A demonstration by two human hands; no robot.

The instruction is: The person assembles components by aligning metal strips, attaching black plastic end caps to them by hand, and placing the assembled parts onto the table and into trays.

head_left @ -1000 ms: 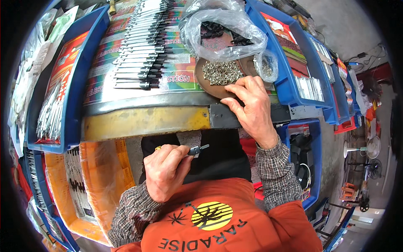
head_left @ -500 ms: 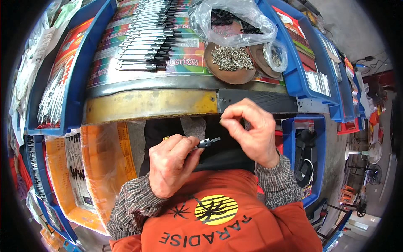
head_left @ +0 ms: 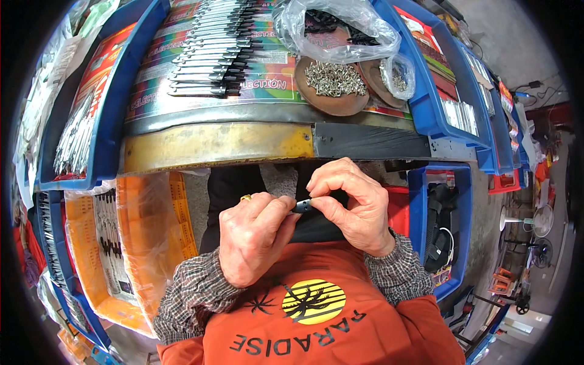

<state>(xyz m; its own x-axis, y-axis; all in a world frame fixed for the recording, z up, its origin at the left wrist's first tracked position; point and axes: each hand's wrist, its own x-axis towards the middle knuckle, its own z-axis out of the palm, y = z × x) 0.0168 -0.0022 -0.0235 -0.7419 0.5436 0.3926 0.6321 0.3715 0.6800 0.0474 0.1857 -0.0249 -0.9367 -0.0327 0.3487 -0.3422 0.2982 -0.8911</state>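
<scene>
Above my lap, my left hand pinches a slim metal rod with a short dark collar between thumb and forefinger. The collar has small holes in its side, and the left fingers hide the rod's left part. My right hand is closed in a loose pinch at the collar's right end, its thumb touching there. The rod's tip on that side is out of sight behind the thumb. Whether a small piece sits between the right fingertips cannot be made out.
On the bench lies a row of metal rods with dark collars. A brown dish holds small silver screws; beside it is a plastic bag of black parts. Blue bins flank the bench, and a lined orange crate stands lower left.
My right hand has come down and left, its fingers meeting the collar's right end. The metal tip that showed there is now covered. My left hand has barely moved.
</scene>
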